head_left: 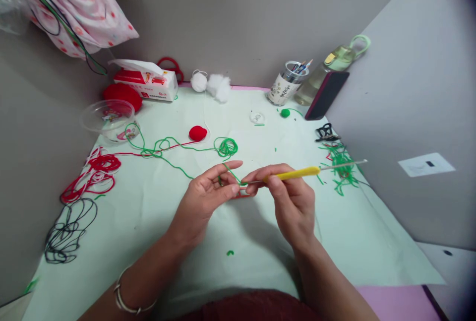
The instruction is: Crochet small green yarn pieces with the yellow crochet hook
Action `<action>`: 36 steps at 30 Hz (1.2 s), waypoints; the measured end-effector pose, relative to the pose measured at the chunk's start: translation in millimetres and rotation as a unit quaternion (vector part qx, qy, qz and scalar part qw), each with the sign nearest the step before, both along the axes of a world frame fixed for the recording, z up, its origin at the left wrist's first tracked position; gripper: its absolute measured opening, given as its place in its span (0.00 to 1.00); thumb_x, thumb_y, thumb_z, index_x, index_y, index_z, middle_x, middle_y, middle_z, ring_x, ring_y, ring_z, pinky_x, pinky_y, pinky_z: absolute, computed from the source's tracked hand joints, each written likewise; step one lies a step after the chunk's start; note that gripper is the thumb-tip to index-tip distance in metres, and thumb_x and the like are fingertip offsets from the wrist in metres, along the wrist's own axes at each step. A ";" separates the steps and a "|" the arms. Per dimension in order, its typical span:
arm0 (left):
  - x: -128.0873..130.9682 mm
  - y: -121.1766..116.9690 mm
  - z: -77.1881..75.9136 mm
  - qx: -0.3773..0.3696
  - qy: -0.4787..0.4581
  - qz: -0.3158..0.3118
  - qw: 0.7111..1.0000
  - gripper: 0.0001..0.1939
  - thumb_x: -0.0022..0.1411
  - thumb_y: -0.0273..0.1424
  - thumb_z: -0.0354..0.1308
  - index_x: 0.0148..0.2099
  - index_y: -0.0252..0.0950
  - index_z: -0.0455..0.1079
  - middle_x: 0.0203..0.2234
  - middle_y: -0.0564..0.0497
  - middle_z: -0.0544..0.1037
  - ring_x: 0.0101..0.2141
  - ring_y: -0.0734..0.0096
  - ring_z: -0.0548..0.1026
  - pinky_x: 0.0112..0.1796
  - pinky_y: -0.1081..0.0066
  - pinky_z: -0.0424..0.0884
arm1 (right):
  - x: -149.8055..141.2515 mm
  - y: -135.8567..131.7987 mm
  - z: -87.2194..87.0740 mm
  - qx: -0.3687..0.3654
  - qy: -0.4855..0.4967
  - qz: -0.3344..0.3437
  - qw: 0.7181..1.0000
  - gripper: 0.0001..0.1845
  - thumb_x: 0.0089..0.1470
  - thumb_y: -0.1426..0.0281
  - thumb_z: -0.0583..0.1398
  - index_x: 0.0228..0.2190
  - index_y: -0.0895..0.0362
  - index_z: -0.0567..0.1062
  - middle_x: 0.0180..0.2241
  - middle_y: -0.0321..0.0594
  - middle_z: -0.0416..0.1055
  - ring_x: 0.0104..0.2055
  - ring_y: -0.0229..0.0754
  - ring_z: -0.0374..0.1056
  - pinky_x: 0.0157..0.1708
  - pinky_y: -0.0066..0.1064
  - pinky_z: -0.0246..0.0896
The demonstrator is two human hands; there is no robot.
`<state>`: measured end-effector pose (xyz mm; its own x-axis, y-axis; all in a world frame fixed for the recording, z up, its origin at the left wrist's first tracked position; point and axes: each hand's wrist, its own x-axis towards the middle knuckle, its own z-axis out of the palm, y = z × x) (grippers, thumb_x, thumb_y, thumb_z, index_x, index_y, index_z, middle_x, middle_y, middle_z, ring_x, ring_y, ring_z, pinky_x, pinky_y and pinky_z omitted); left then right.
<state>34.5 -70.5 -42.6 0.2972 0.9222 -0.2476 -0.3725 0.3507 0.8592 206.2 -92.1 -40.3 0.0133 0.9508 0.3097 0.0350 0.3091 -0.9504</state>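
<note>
My right hand point(295, 202) grips a crochet hook point(297, 174) by its yellow handle. One thin metal end points to the right, and the other reaches toward my left fingers. My left hand point(201, 199) is closed in a pinch, with green yarn point(232, 174) running over its raised index finger to the hook's tip. A small green piece of work seems to sit between the fingertips, mostly hidden. Just below the fingertips shows a small orange-red thing point(243, 195) whose kind I cannot make out. Loose green yarn trails left to a coil point(226, 148).
Beyond my hands lies a red stuffed ball point(198, 133). Red-and-white yarn point(106, 163) and black cord point(70, 231) lie left, near a clear tub point(128, 130) and tissue box point(156, 85). Right are green scraps point(344, 167), a phone point(327, 95), a bottle point(310, 83) and a pen cup point(282, 88).
</note>
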 end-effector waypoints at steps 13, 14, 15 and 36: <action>4.5 -5.1 -0.8 -0.015 -0.016 0.019 1.000 0.24 0.61 0.30 0.70 0.59 0.44 0.77 0.31 0.56 0.76 0.34 0.75 0.73 0.44 0.73 0.70 | -2.9 -4.0 -4.5 0.232 -0.283 -0.041 0.930 0.18 0.63 0.81 0.59 0.49 0.52 0.79 0.41 0.43 0.80 0.41 0.44 0.77 0.38 0.35 0.74; 5.2 -5.1 -0.4 -0.039 -0.045 0.008 0.998 0.24 0.61 0.30 0.70 0.60 0.43 0.76 0.31 0.56 0.76 0.34 0.75 0.73 0.44 0.72 0.70 | -3.3 -5.0 -4.4 0.234 -0.300 -0.056 0.923 0.19 0.61 0.81 0.62 0.48 0.50 0.80 0.42 0.43 0.80 0.42 0.44 0.77 0.38 0.34 0.75; 5.5 -4.8 0.1 -0.066 -0.075 -0.004 0.995 0.24 0.61 0.31 0.70 0.60 0.41 0.76 0.31 0.55 0.76 0.34 0.75 0.73 0.44 0.72 0.70 | -3.6 -5.7 -4.2 0.232 -0.303 -0.067 0.922 0.19 0.59 0.81 0.63 0.48 0.49 0.81 0.43 0.42 0.80 0.43 0.45 0.77 0.38 0.34 0.75; 10.8 -5.0 -3.1 -0.084 -0.094 0.011 0.992 0.19 0.60 0.32 0.71 0.54 0.42 0.81 0.31 0.54 0.78 0.36 0.74 0.75 0.46 0.71 0.71 | -8.9 -2.5 -7.8 0.167 -0.225 -0.075 0.957 0.19 0.62 0.79 0.62 0.48 0.46 0.82 0.43 0.41 0.80 0.43 0.43 0.77 0.38 0.36 0.76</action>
<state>45.3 -75.4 -45.7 0.3337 0.8794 -0.3396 -0.5300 0.4730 0.7038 197.3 -94.5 -48.1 -0.0644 0.7961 0.6017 0.4847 0.5520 -0.6785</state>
